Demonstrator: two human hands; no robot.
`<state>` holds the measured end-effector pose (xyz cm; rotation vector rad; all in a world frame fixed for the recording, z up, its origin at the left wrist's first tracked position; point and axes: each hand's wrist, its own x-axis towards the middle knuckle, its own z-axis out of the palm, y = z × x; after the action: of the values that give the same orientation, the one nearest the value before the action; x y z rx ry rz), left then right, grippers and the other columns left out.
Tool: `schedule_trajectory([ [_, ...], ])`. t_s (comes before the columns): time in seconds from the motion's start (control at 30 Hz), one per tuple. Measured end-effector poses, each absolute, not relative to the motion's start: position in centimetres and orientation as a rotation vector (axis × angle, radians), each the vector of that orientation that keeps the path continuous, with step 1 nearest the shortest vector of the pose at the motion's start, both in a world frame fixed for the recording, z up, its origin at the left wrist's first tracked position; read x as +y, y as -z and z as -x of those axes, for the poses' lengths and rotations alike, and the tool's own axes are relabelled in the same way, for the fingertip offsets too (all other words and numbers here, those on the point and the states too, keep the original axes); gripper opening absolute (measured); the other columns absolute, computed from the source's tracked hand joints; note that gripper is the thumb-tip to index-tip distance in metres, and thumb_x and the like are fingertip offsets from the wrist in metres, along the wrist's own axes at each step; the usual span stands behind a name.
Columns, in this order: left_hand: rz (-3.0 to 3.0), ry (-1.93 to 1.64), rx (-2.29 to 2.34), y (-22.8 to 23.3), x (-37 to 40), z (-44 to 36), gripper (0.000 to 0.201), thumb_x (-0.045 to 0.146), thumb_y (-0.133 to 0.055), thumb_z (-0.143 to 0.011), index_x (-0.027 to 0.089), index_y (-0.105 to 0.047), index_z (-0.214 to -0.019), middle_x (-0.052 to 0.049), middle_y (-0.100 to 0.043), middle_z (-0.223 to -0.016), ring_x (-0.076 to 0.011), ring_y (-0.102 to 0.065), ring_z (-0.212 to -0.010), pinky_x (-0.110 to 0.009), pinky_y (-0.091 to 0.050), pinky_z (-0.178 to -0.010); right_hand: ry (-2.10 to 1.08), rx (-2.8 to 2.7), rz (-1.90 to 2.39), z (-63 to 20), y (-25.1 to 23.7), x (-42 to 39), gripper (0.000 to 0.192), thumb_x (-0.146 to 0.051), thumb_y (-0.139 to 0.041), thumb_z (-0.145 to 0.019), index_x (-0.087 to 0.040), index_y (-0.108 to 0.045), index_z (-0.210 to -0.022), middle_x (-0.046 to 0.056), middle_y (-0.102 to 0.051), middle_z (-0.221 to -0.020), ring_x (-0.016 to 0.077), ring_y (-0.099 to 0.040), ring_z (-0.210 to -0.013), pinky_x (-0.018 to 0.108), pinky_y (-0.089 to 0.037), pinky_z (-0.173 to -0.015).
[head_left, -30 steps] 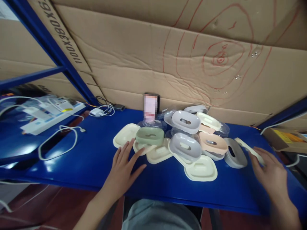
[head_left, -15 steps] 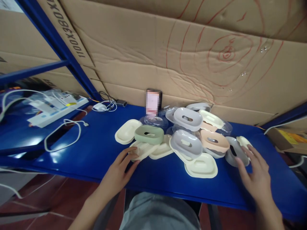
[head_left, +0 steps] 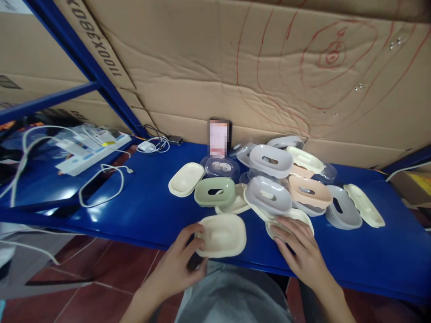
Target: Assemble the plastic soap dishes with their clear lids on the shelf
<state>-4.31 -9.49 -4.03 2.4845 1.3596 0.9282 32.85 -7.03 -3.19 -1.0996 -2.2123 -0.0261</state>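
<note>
A heap of plastic soap-dish parts lies on the blue shelf [head_left: 141, 211]: cream trays, grey lids, a green lid [head_left: 214, 191], a peach lid [head_left: 310, 190]. My left hand [head_left: 180, 264] holds a cream tray [head_left: 222, 234] by its left edge at the shelf's front edge, over my lap. My right hand [head_left: 299, 249] rests with fingers on another cream tray [head_left: 305, 216] that lies in front of a grey lid [head_left: 268, 194]. A further grey lid [head_left: 341, 211] and cream tray [head_left: 364, 204] lie to the right.
A phone [head_left: 219, 137] leans upright against the cardboard wall [head_left: 235, 80] behind the heap. White cables [head_left: 101, 184], a charger [head_left: 148, 145] and a power strip [head_left: 90, 150] lie at the left. Blue shelf posts rise at the left.
My left hand has pulled a cream tray out of the heap toward the front edge. My right hand has moved left from the far grey lid onto the cream tray in front.
</note>
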Motion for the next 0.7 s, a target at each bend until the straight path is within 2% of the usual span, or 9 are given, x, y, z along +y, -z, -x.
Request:
schedule_trajectory([
  [0.17,-2.574,-0.884,1.237,4.2,-8.7,2.4,0.013,0.017,-0.06,-0.092,0.022,-0.061,-0.104,-0.015,-0.062,-0.132,-0.0299,-0.062,-0.135,-0.039,-0.062,-0.103,0.007,-2.196,1.138,-32.2,3.6,-6.8,0.028,-0.018,-0.064,-0.104,-0.025,-0.071,-0.13,0.01,-0.074,-0.135,0.0273,-0.071,-0.124,0.046,-0.056,-0.105],
  [0.4,-2.646,-0.875,1.09,3.3,-7.0,0.1,0.015,0.018,-0.063,-0.097,0.022,-0.065,-0.111,-0.014,-0.068,-0.13,-0.0299,-0.064,-0.127,-0.049,-0.058,-0.107,-0.033,-2.198,1.198,-31.8,3.5,-6.9,0.026,-0.02,-0.061,-0.107,-0.025,-0.071,-0.131,0.01,-0.073,-0.137,0.0265,-0.069,-0.126,0.045,-0.056,-0.104],
  [0.7,-2.617,-0.862,1.094,3.3,-6.9,0.1,0.014,0.021,-0.063,-0.099,0.022,-0.069,-0.111,-0.012,-0.073,-0.127,-0.0277,-0.069,-0.121,-0.047,-0.057,-0.106,-0.091,-2.213,1.23,-32.0,3.6,-6.8,0.026,-0.023,-0.06,-0.108,-0.027,-0.071,-0.131,0.009,-0.072,-0.139,0.0265,-0.066,-0.13,0.045,-0.055,-0.106],
])
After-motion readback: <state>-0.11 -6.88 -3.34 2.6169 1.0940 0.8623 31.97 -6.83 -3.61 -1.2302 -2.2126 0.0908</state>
